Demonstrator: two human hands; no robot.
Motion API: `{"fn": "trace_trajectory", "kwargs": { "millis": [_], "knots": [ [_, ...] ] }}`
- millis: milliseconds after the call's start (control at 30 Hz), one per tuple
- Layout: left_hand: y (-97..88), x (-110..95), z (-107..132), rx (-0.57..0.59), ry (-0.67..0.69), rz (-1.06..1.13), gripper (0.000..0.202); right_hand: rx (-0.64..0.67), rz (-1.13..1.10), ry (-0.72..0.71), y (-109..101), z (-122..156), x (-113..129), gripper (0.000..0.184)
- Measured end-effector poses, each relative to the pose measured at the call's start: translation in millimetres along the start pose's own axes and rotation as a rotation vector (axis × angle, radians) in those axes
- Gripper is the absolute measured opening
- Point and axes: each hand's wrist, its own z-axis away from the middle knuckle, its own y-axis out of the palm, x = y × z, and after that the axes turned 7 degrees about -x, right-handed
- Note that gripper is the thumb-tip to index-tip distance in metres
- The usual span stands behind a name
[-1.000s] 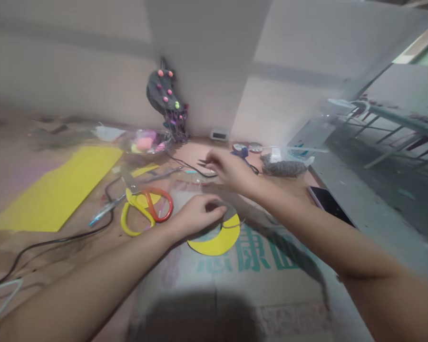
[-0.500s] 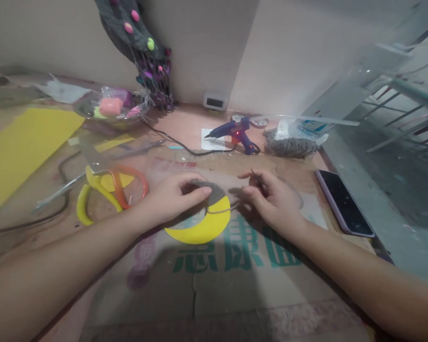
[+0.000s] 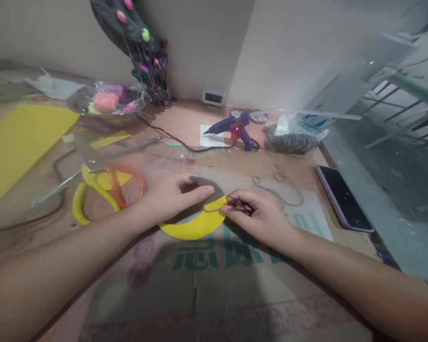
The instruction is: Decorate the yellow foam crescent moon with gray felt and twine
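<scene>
On the cardboard point(image 3: 235, 289), the left hand point(image 3: 171, 195) lies mostly flat, its fingers pressing on the grey and yellow disc point(image 3: 196, 229). Just beside it, the right hand point(image 3: 263, 219) pinches a thin dark tool point(image 3: 239, 204) at the disc's edge. Farther back on the worktop lie scissors point(image 3: 109, 186) and a glue gun point(image 3: 233, 127).

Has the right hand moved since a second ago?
Yes: the right hand came back from beside the glue gun to the right tip of the yellow crescent.

Bare cardboard point(image 3: 214, 294) is left at lower centre — the middle is filled by the left hand point(image 3: 171, 197) and right hand point(image 3: 262, 219), centre-left by scissors point(image 3: 107, 187).
</scene>
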Motion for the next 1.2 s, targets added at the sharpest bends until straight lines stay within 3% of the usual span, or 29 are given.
{"fn": "trace_trajectory", "kwargs": {
  "millis": [100, 167, 267, 367, 1200],
  "knots": [
    [0.2, -1, 0, 0.006, 0.052, -0.075, 0.026, -0.016, 0.082, -0.131, -9, 1, -5, 0.019],
    [0.5, -1, -1, 0.006, 0.061, -0.089, 0.025, -0.079, 0.143, -0.229, -17, 1, -11, 0.028],
    [0.8, 1, -1, 0.015, 0.043, -0.072, 0.026, -0.159, 0.274, -0.348, -25, -2, -18, 0.028],
    [0.5, 1, 0, 0.006, 0.042, -0.083, 0.027, -0.121, 0.366, -0.434, -26, -6, -21, 0.028],
    [2.0, 2, -1, 0.015, 0.069, -0.14, 0.026, -0.145, 0.582, -0.558, -26, -10, -27, 0.028]
  ]
}}
